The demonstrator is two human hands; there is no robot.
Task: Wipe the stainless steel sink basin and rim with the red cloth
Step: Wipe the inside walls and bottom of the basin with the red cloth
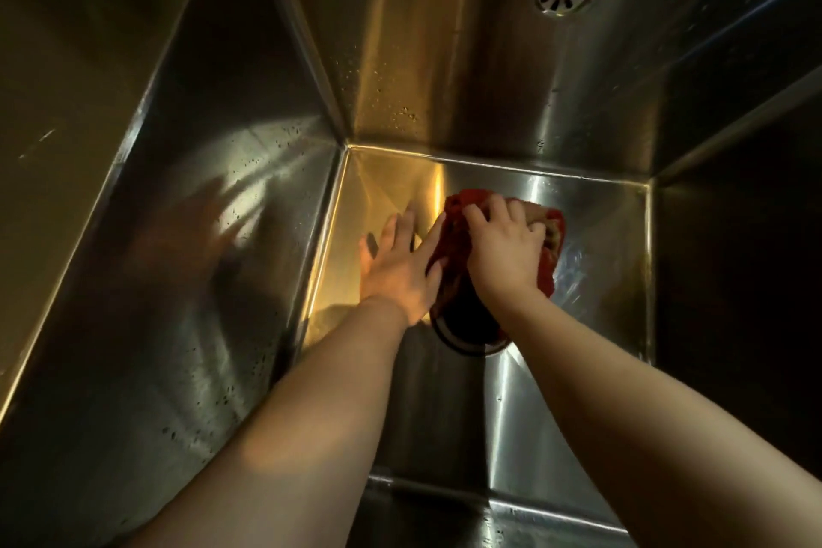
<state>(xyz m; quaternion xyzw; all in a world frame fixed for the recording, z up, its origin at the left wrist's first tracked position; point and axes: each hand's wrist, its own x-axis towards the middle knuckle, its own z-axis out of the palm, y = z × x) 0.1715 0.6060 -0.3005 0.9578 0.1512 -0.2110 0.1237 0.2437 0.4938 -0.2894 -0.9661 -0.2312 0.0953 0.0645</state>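
No lettering, label, brand or number can be read on the sink [222, 280] or red cloth [549, 271].

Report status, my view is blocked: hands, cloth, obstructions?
Right hand grips red cloth on basin floor. Left hand flat beside cloth. Floor drain partly covered.

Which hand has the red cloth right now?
The right hand, curled over the bunched red cloth on the floor of the sink. The left hand lies flat beside it, straight and spread, holding nothing.

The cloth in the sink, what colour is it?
Red. The cloth shows best in the head view.
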